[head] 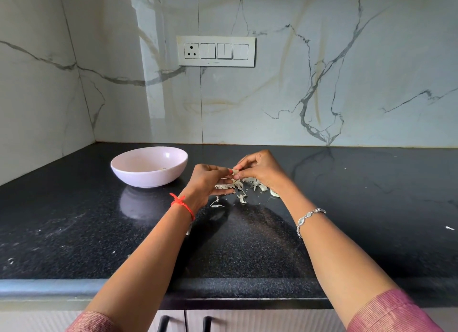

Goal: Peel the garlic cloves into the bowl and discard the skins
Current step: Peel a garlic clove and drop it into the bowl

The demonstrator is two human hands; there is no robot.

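The left hand (208, 180) and right hand (260, 169) pinched a small pale garlic clove (235, 173), peeling it. Next it likely needed dropping into the round pink bowl (148, 179).

Soft even light, glare patch on wall (148, 59), perhaps slight edge distortion.

Pink ribbed sleeves (386, 314) on both arms, a red thread (183, 205) at the left wrist, a silver bracelet (308, 219) at the right.
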